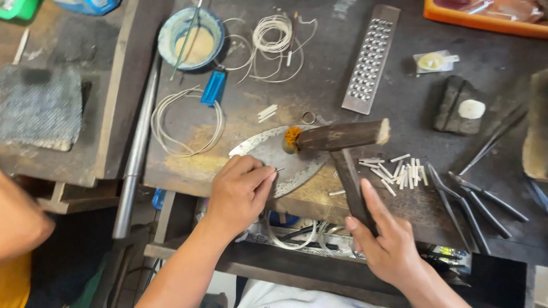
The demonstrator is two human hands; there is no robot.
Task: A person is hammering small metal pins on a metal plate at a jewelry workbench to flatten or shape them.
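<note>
While the left hand (240,191) sits just left of centre in the lower half of the frame, its fingers are curled shut and pinch a short thin metal pin (278,169) whose tip pokes out to the right over a flat oval steel plate (268,149). The plate lies at mid-frame on the dark workbench (319,85), directly above and partly under that hand. The right hand (388,239), lower right of centre, is wrapped closed around the dark handle of a wooden mallet (342,137); the handle runs up and leftward from the palm, with the forefinger laid along it. The mallet's cylindrical head lies crosswise over the right end of the plate, just right of and above the pin, close to it but not visibly touching. A small orange tuft (292,136) sits at the head's left end.

To the right of the handle, a scatter of short pale rods (399,170) lies on the bench, just above the right hand. Farther right lie several dark pliers (474,199). In the upper middle of the frame is a long perforated draw plate (370,60), and to its left are coils of white wire (273,34). A blue bowl (191,39) stands at upper left of centre, with another wire loop (185,122) below it. A small ring (309,117) lies just above the plate.
</note>
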